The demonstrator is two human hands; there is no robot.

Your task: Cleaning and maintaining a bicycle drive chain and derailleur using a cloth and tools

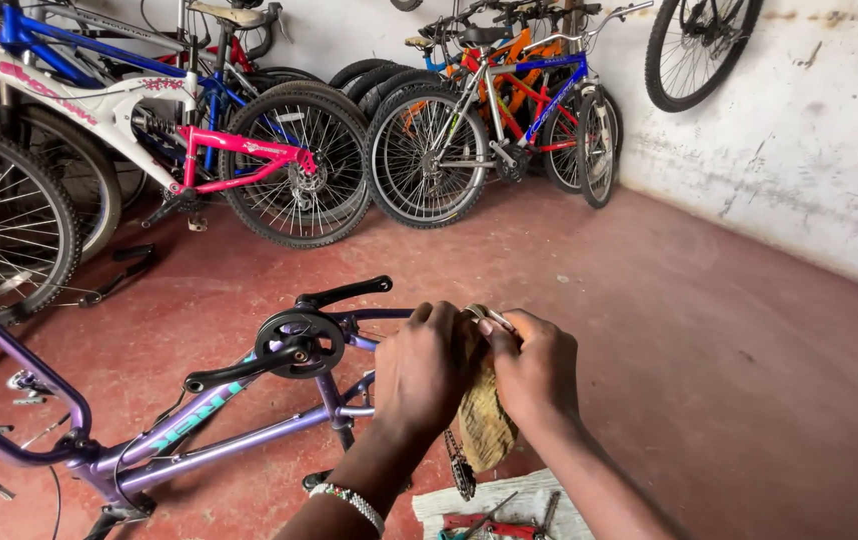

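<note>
Both hands, the left hand (427, 362) and right hand (534, 372), had fingers closed around a dirty rag (486, 425) and small metal part (487, 316), above the purple bicycle frame (211, 440) lying on the red floor (709, 330).

No packages, signs or screens are seen. Only frame labels are found: a pink one on the white frame (99, 105) at far left, and a teal one (partly hidden) on the purple frame (189, 425) at near left.
</note>
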